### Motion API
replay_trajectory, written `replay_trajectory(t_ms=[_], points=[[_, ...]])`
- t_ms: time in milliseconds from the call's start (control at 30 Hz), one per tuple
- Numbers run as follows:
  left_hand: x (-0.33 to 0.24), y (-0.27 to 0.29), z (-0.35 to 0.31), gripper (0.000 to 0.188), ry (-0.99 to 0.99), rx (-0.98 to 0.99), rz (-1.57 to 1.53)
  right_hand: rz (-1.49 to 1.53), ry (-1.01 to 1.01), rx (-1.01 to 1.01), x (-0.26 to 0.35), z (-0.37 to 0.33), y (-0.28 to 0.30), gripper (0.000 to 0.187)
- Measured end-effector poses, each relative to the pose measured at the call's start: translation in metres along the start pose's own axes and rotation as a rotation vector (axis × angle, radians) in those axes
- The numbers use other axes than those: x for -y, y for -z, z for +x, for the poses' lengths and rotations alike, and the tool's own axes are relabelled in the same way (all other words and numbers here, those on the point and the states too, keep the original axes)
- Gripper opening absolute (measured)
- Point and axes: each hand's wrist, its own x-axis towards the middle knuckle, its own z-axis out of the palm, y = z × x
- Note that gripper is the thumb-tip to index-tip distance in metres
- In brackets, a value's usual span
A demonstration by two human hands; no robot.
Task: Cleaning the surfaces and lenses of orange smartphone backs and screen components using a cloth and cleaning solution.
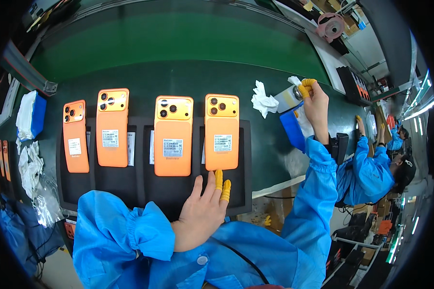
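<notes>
Several orange phones lie back up on a black foam tray, each with a white label. My left hand is open, two of its fingers in yellow finger cots. Its fingertips are at the lower edge of the rightmost phone; left of it lies another phone. My right hand is closed at the top of a clear bottle, its yellow-cotted fingers curled round a white tissue. The fingertips partly hide the bottle's top.
A crumpled tissue lies left of the bottle, and a blue box of wipes in front. At the left are another blue tissue box, used tissues and clear plastic. Co-workers in blue sit at right.
</notes>
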Motion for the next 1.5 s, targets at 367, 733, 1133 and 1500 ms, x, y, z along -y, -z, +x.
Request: replay_trajectory(t_ms=[367, 733, 1133, 1500], points=[[0.007, 0.004, 0.008, 0.035, -0.008, 0.010, -0.009, 0.275, 0.280, -0.011, 0.087, -0.024, -0.039, 0.017], [0.010, 0.004, 0.011, 0.029, -0.065, -0.019, 0.094, 0.358, 0.437, 0.215, 0.127, -0.058, -0.090, 0.022], [0.006, 0.000, 0.012, 0.027, -0.101, -0.050, 0.126, 0.248, 0.413, 0.161, 0.116, -0.046, -0.088, 0.029], [0.006, 0.004, 0.012, 0.027, -0.076, -0.034, 0.134, 0.292, 0.416, 0.164, 0.125, -0.056, -0.082, 0.025]])
